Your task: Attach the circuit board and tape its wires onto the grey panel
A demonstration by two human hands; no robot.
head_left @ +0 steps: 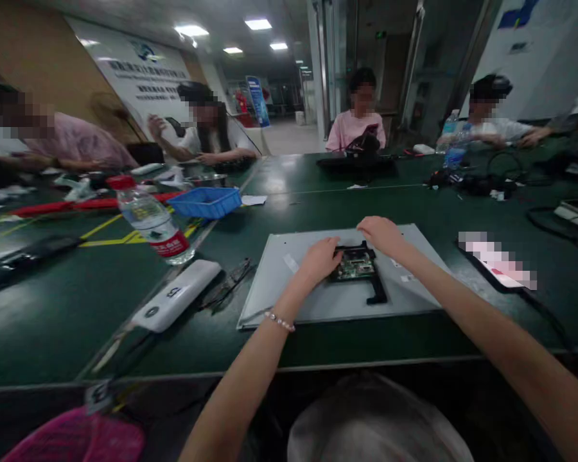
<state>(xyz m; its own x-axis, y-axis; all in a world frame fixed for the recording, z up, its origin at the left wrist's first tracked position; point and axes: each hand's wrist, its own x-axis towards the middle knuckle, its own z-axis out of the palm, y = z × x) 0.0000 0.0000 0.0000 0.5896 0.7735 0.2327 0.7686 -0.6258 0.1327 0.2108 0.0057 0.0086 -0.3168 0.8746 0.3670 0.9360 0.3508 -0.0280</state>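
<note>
A flat grey panel (313, 309) lies on the green table before me. On its middle rests a black frame (378, 289) around a green circuit board (355, 264). My left hand (320, 258) is at the left edge of the board, its fingers bent together against the frame; whether they pinch anything is hidden. At the frame's upper right is my right hand (381, 235), with its fingers curled down near the panel's far edge. What is under those fingertips cannot be made out.
Left of the panel are a white power bank (177, 295), thin cables (228, 282), a red-capped bottle (151, 224) and a blue tray (206, 203). A phone (496, 263) with a cable lies right. Several people sit around the green table (289, 208).
</note>
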